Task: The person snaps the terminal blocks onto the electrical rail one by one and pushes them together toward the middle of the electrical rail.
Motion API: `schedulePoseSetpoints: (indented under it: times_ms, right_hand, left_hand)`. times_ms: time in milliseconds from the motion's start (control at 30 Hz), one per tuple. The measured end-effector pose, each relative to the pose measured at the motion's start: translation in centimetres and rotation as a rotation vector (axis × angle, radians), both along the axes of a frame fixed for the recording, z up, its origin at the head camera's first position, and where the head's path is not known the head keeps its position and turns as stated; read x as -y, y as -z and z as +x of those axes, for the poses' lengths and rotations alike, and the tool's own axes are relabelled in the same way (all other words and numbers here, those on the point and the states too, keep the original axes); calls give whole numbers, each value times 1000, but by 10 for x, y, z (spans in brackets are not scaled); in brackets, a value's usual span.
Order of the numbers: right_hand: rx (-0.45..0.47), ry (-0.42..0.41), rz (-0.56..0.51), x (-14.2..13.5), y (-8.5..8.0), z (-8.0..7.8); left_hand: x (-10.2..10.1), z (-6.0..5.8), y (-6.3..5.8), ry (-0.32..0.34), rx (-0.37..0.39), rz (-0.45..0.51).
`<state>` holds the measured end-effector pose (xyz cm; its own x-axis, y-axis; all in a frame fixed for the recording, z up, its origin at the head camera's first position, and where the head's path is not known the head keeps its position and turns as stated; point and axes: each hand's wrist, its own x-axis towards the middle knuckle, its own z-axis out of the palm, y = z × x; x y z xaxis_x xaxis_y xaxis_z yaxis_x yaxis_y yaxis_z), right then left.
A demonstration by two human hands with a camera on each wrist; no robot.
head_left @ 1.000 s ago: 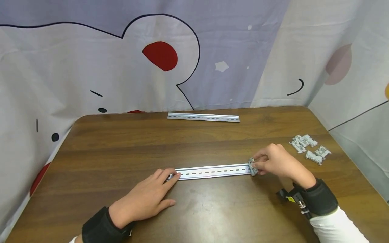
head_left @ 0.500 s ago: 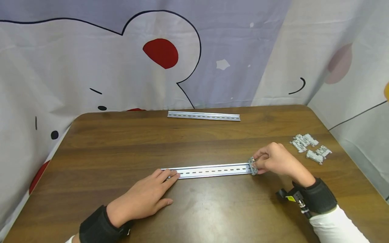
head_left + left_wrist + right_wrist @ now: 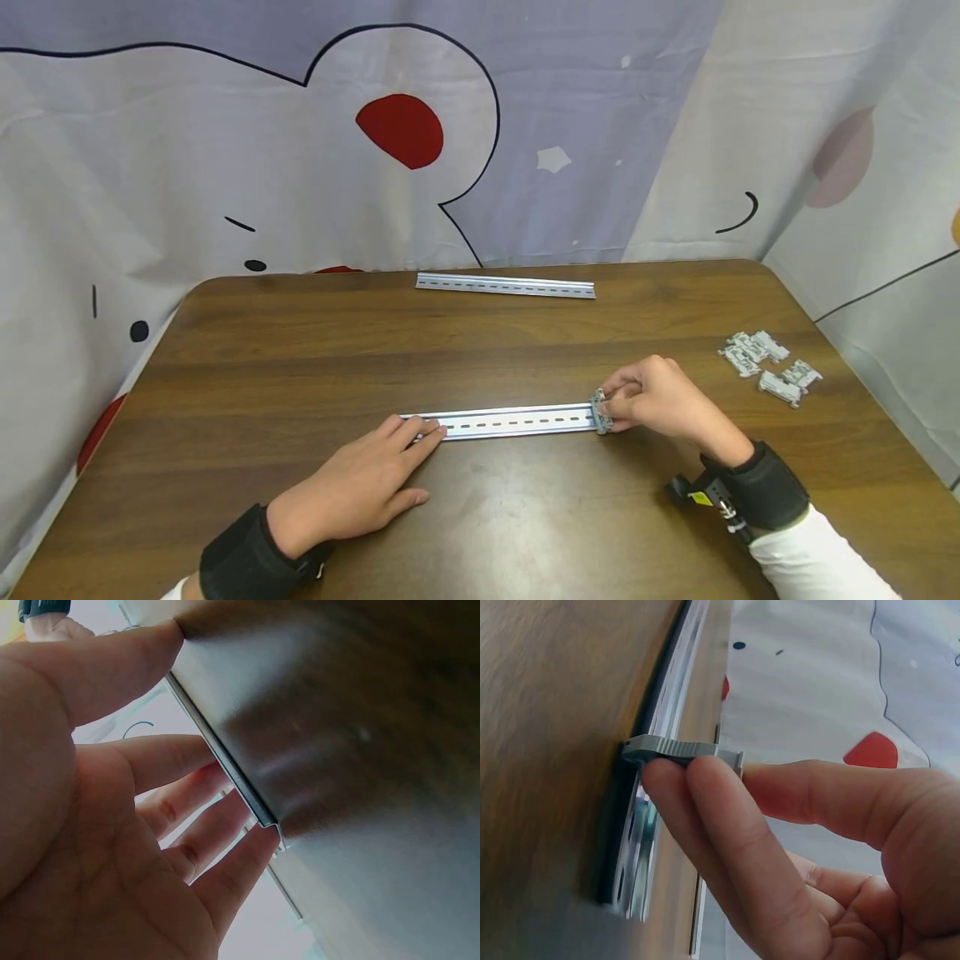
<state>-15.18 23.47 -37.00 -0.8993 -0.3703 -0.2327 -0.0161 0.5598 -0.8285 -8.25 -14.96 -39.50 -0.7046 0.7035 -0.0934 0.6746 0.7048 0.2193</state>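
In the head view, we see one slotted rail [image 3: 498, 422] at six o'clock from the middle, lying on the table [image 3: 525, 517]. The left hand [image 3: 360, 483] rests at its nine o'clock end, fingers relaxed and laid over the metal. At its three o'clock end, the right hand [image 3: 660, 400] pinches a grey terminal block [image 3: 601, 412] standing across the rail. We count only this one block there; the loose blocks [image 3: 741, 361] lie off the rail, between two and three o'clock from it. A spare rail [image 3: 506, 286] lies at twelve o'clock beyond, with no block that we can see. We judge the work to be at an early stage.

In the left wrist view, the rail runs from eleven towards five o'clock; the fingertips touch it near its end, the thumb held apart.

In the right wrist view, we find the block at ten o'clock, its foot at the rail's edge, held between the digits. We cannot tell whether it is fully clipped on.
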Motion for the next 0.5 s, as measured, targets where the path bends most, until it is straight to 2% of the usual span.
schedulePoseSetpoints:
  times_ms: [500]
  right_hand:
    - [-14, 2, -30, 28, 3, 1]
  left_hand:
    - [0, 1, 0, -3, 3, -10]
